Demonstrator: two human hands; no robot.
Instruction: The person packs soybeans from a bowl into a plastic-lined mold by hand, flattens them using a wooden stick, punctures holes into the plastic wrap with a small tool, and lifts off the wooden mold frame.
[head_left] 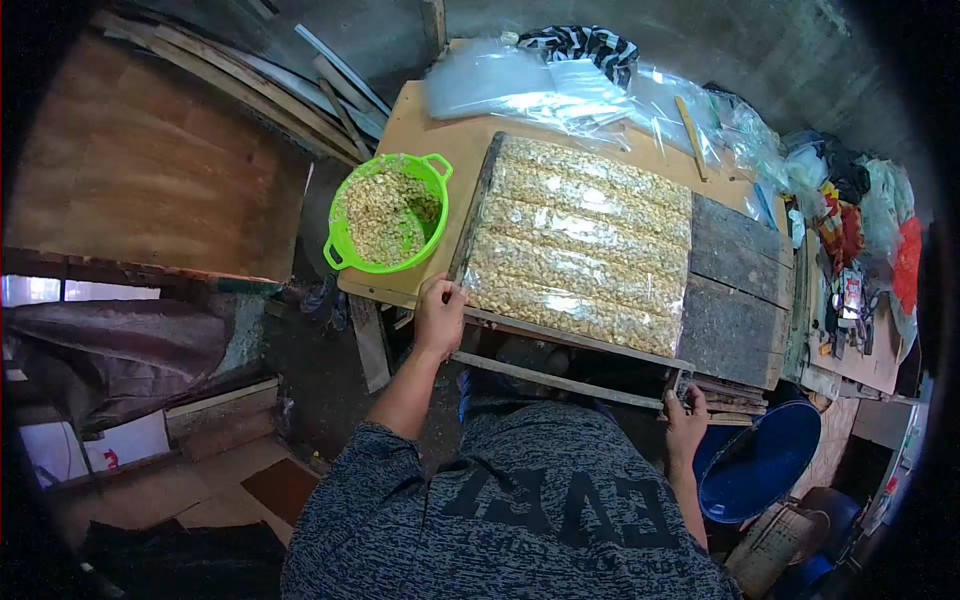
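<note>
Rows of puffed, grain-like pieces (580, 245) lie under clear, shiny plastic on a dark wooden board (738, 285). My left hand (440, 315) is closed at the board's near left corner, thumb and fingers pinching its edge. Lower right, my right hand (685, 418) closes around the end of a thin wooden strip (560, 382) that runs along the near side, below the board. Its exact grip is partly hidden. Left of the board, a bright green two-handled basin (388, 266) holds loose pieces of the same kind.
The board and basin rest on a light-brown table (405, 125). Clear plastic sheets (530, 90) and a wooden stick (690, 138) lie at its back. A blue drum (760, 460) stands at lower right. Bags and tools crowd the right side; planks (240, 85) lean back left.
</note>
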